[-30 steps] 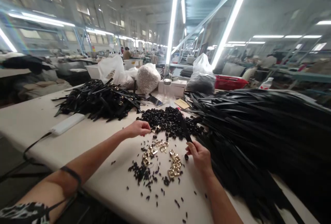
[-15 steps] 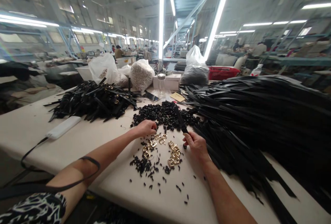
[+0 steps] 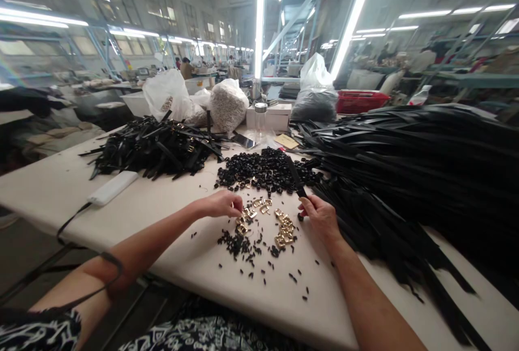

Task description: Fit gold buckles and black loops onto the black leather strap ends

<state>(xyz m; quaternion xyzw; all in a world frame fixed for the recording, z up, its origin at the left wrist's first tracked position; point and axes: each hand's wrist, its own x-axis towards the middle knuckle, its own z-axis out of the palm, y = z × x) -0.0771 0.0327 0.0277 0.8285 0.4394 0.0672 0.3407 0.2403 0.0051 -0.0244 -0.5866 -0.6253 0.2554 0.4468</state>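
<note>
In my right hand (image 3: 322,218) is a black strap (image 3: 297,177), pinched near its lower end; the rest points up and away over the heap of small black loops (image 3: 263,170). My left hand (image 3: 222,203) has its fingertips pressed together at the left edge of the gold buckles (image 3: 284,230). Whatever is between those fingertips is hidden. The buckles lie in two loose clusters between my hands. Closer to me, many tiny black pieces (image 3: 235,244) are scattered on the pale table (image 3: 170,275).
Long black straps (image 3: 425,161) cover the table's right side. A pile of black straps with buckles (image 3: 152,148) lies at left, behind a white power strip (image 3: 112,187). At the back stand a clear jar (image 3: 260,118), a phone (image 3: 244,140), filled plastic bags (image 3: 227,106) and a red crate (image 3: 360,101).
My left hand has moved left and towards me, from the edge of the black loops to beside the gold buckles. My right hand keeps hold of the strap. The view has shifted slightly.
</note>
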